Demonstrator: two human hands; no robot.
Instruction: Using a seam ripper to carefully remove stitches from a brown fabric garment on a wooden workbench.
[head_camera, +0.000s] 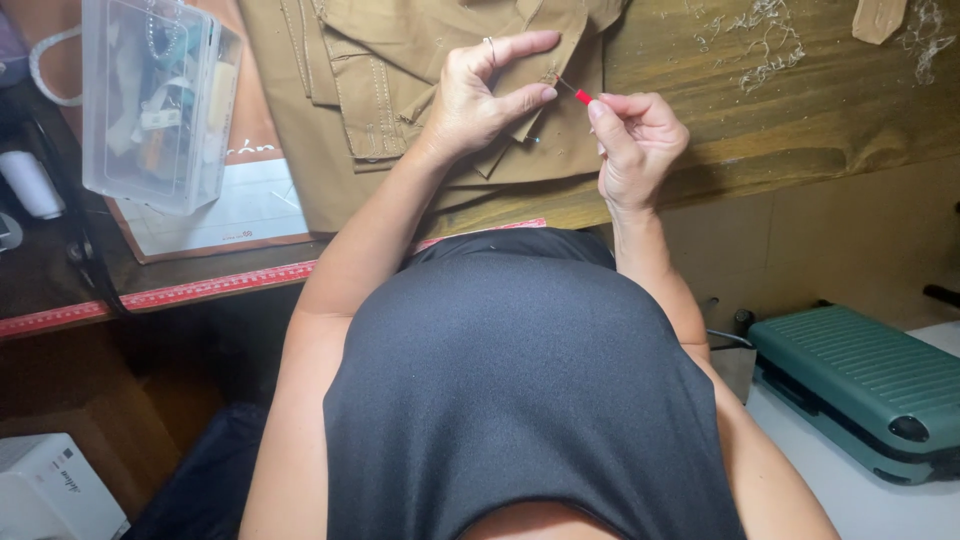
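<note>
L hand (478, 95) fingers pinch tan garment (400, 90) edge, far centre of worktop (800, 110) | R hand (636, 140) fingers hold red-tipped tool (580, 95) touching fabric | I see clear plastic box (155, 100) far left.

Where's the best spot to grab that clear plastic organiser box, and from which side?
Probably by the two long side walls of the clear plastic box, coming from above. It rests on the wooden table, apart from the left hand, the right hand and the tan fabric.
</note>
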